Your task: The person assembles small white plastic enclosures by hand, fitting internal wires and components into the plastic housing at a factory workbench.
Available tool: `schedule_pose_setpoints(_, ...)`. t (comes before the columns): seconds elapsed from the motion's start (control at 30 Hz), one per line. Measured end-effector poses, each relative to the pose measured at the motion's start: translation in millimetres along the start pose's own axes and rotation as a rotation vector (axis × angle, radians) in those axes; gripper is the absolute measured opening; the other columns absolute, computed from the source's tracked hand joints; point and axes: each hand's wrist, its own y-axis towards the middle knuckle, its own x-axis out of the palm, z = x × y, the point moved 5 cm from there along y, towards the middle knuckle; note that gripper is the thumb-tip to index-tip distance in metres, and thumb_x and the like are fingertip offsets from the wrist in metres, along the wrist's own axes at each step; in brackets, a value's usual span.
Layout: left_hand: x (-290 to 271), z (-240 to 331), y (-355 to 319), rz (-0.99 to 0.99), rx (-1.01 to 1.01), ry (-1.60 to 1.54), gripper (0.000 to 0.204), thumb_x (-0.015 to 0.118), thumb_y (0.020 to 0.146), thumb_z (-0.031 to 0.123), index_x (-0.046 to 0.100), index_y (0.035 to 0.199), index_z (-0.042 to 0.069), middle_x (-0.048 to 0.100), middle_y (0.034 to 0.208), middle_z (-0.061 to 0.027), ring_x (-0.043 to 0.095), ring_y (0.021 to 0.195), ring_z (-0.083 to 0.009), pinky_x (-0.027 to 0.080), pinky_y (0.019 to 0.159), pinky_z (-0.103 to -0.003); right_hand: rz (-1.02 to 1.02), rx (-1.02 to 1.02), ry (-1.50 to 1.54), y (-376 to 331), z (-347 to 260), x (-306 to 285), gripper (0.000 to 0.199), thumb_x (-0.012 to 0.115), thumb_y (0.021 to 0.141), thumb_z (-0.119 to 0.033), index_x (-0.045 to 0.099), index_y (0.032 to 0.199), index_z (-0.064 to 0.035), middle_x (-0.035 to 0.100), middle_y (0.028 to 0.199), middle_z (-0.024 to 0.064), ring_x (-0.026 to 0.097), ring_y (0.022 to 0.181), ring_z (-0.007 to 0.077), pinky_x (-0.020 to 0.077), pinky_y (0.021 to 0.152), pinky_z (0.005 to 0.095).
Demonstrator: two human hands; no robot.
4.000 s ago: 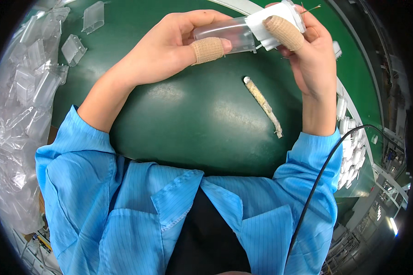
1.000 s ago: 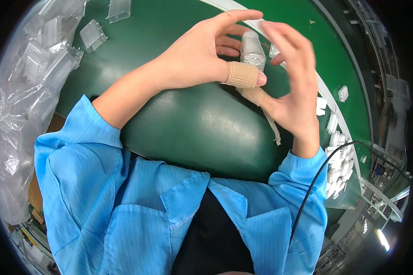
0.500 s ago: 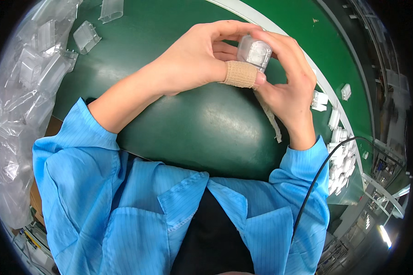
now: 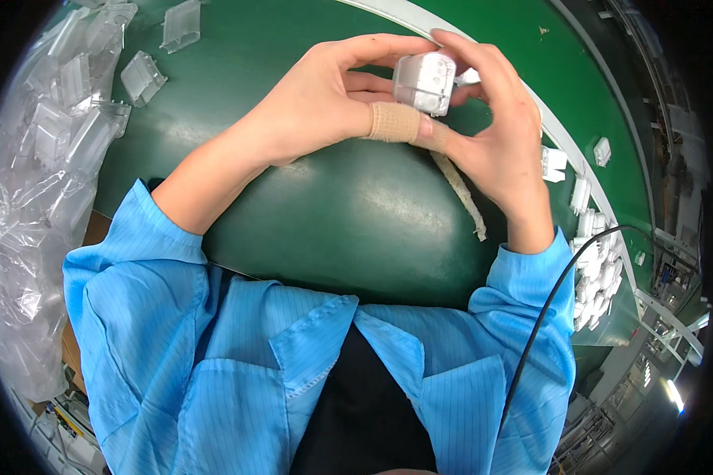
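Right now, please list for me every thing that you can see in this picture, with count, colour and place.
small plastic block: one, white, held between both hands above the mat
mat: one, dark green, under the hands
strip: one, beige, lying on the mat below the right hand
clear plastic shells: many, transparent, at the upper left of the mat
plastic bag: one, clear, at the left edge
small white parts: many, white, along the right side
cable: one, black, over the right sleeve
left hand: one, beige tape on the thumb, fingers on the block
right hand: one, fingers on the block
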Motion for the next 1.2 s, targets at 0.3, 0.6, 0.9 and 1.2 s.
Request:
schedule_pose_setpoints(0.3,-6.4,4.8,0.3,0.106,0.133,0.102,0.057,0.079,0.067,0.007,0.054,0.118,0.006,0.058,0.110,-0.0069,0.057,0.102,-0.0182,0.046,0.093,-0.032,-0.473,0.538,-0.078,-58.7,14.5,-6.3,0.047,0.070,0.064,-0.002,0.055,0.109,-0.0005,0.059,0.077,0.0083,0.054,0.062,0.0138,0.0450,0.056,0.0255)
schedule_pose_setpoints(0.6,-4.6,3.1,1.2,0.098,0.155,0.066,0.062,0.080,0.066,0.010,0.052,0.120,0.006,0.055,0.114,-0.0069,0.055,0.105,-0.0192,0.045,0.095,-0.032,0.040,0.484,0.320,-46.1,15.7,-40.8,0.018,0.065,0.076,0.000,0.061,0.093,0.0028,0.055,0.078,0.0041,0.053,0.068,0.0077,0.0466,0.061,0.0201)
schedule_pose_setpoints(0.9,-4.5,5.7,-0.3,0.145,0.105,0.079,0.062,0.080,0.068,0.017,0.051,0.122,0.004,0.056,0.113,-0.0089,0.057,0.101,-0.0194,0.048,0.089,-0.031,-0.040,0.486,0.251,-49.6,8.6,-39.2,0.013,0.064,0.082,-0.003,0.060,0.092,0.0033,0.063,0.089,0.0116,0.064,0.073,0.0169,0.0522,0.065,0.0261)
schedule_pose_setpoints(1.2,-4.7,5.4,-4.3,0.128,0.080,-0.090,0.055,0.077,0.071,0.015,0.054,0.120,0.003,0.062,0.103,-0.0085,0.061,0.092,-0.0160,0.051,0.077,-0.028,0.212,-0.262,0.080,-21.4,-28.5,-26.2,0.029,0.073,0.071,0.002,0.062,0.097,-0.0009,0.065,0.098,0.0196,0.066,0.087,0.0261,0.0536,0.073,0.0295)
